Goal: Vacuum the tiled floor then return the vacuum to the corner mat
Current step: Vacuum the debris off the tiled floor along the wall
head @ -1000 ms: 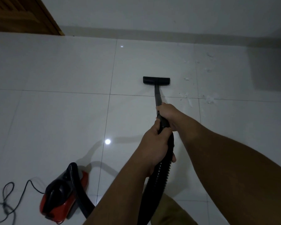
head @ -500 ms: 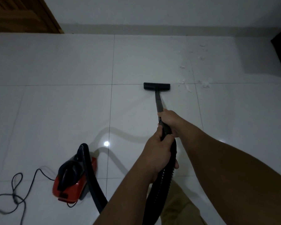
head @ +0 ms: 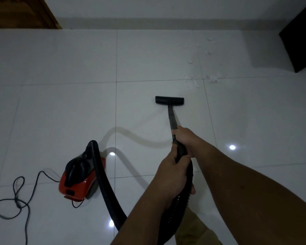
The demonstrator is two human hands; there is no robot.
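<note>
Both grips, left hand (head: 171, 174) and right hand (head: 185, 138), squeeze tight around the vacuum wand (head: 172, 119); white crumbs (head: 194, 80) lie at one o'clock from its nozzle (head: 169, 100).

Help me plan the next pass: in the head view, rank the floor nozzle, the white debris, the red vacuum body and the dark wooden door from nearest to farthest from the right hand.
1. Floor nozzle, just ahead of the right hand.
2. White debris, ahead, slightly right.
3. Red vacuum body, left on the floor.
4. Dark wooden door, far top-left corner.

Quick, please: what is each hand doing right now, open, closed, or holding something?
Left hand: closed around the vacuum hose.
Right hand: closed around the wand.
</note>
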